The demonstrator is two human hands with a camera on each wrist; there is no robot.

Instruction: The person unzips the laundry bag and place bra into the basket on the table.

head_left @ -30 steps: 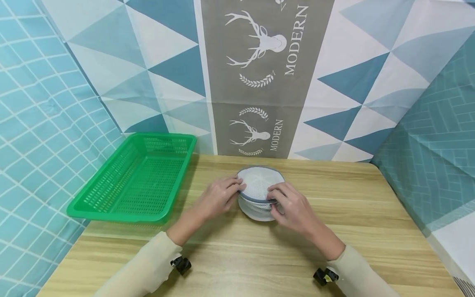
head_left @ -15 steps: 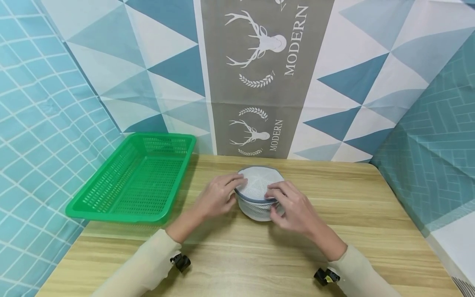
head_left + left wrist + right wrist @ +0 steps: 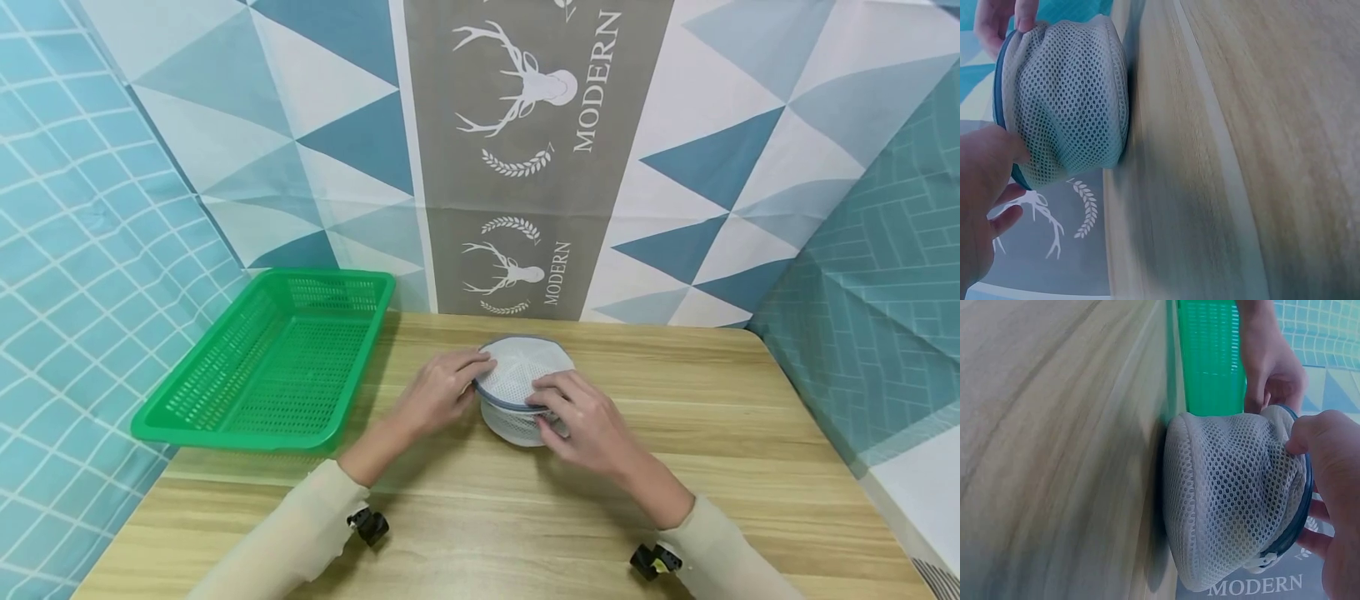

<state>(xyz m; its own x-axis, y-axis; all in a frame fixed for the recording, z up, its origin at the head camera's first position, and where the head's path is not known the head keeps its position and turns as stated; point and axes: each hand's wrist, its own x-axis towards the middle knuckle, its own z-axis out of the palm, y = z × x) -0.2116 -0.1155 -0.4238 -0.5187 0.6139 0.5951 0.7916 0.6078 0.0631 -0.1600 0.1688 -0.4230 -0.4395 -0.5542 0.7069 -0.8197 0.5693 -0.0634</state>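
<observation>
A round white mesh laundry bag (image 3: 519,371) with a blue-grey zipper edge (image 3: 1297,522) stands upright on the wooden table, its flat lid facing up. At the bag's left side, my left hand (image 3: 438,392) grips the rim, fingers over the lid and thumb against the mesh wall. My right hand (image 3: 592,418) pinches the front right of the rim, with its thumb pressing the side below the zipper. The mesh wall (image 3: 1069,100) bulges and creases between the hands. A pale zipper pull (image 3: 1262,562) hangs at the edge in the right wrist view.
To the left stands a green plastic basket (image 3: 341,417) with perforated walls, at the table's left edge. Behind the table (image 3: 480,517) hangs a patterned cloth backdrop (image 3: 525,183). Small black cameras (image 3: 367,527) sit on both wrists.
My right hand has slid slightly left along the front rim, its thumb moving in over the mesh side. The left hand has shifted only a little at the left rim.
</observation>
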